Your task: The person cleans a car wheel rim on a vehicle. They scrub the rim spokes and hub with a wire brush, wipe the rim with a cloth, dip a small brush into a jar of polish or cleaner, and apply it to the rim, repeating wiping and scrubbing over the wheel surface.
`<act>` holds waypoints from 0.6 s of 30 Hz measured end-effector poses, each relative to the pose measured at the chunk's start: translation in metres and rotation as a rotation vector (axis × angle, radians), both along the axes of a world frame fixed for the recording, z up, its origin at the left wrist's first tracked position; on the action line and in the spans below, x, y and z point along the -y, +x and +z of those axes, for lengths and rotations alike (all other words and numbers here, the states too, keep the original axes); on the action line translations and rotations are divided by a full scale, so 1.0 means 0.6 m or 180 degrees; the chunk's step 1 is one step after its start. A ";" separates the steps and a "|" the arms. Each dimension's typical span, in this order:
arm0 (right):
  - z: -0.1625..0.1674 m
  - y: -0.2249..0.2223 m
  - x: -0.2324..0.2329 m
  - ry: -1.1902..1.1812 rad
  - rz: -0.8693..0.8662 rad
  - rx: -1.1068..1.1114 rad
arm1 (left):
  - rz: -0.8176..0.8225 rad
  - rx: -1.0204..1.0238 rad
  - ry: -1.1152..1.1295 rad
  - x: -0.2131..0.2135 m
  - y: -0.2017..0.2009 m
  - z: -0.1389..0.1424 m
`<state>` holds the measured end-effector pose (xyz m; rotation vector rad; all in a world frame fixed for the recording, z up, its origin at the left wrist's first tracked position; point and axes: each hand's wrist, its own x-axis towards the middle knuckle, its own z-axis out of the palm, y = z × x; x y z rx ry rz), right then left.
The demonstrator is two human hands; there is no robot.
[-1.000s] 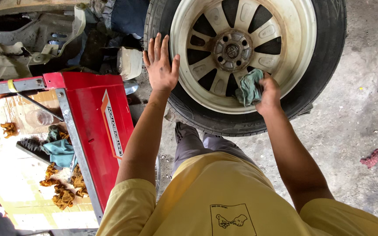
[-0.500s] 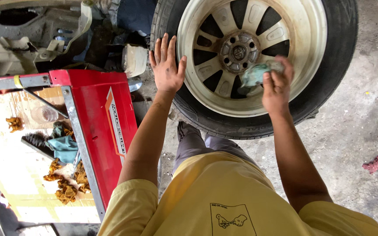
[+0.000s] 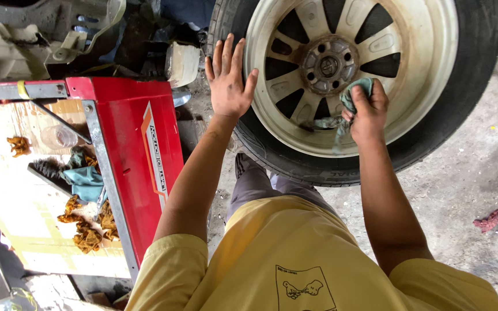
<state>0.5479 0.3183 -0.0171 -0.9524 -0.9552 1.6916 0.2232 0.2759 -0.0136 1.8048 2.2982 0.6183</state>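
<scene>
While the wheel (image 3: 370, 75) stands upright — face outward — hands hold rag (image 3: 357, 95).

The wheel (image 3: 376, 75) is cut off by the top edge, above the fingers of both hands. The right hand (image 3: 365, 112) hides part of the green rag (image 3: 357, 91) bunched under its fingertips.

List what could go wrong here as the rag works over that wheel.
1. The wheel stands upright on the concrete floor, steadied only by the left hand flat on its tyre; it might roll or tip towards the legs.
2. The right hand presses the green rag beside the hub and spoke openings, so fingers or cloth could snag.
3. The red cart stands close by the left elbow, which could knock it.
</scene>
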 end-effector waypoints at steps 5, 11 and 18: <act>-0.033 -0.020 -0.007 -0.0119 -0.0195 0.1251 | -0.0032 -0.0051 -0.0053 0.002 0.002 0.007; -0.112 -0.018 -0.013 -0.0693 -0.0077 0.1137 | -0.0066 0.0027 -0.0022 0.002 0.005 0.015; -0.122 -0.022 -0.006 -0.0800 -0.0309 0.0914 | -0.0114 0.0067 -0.0085 0.003 0.004 0.017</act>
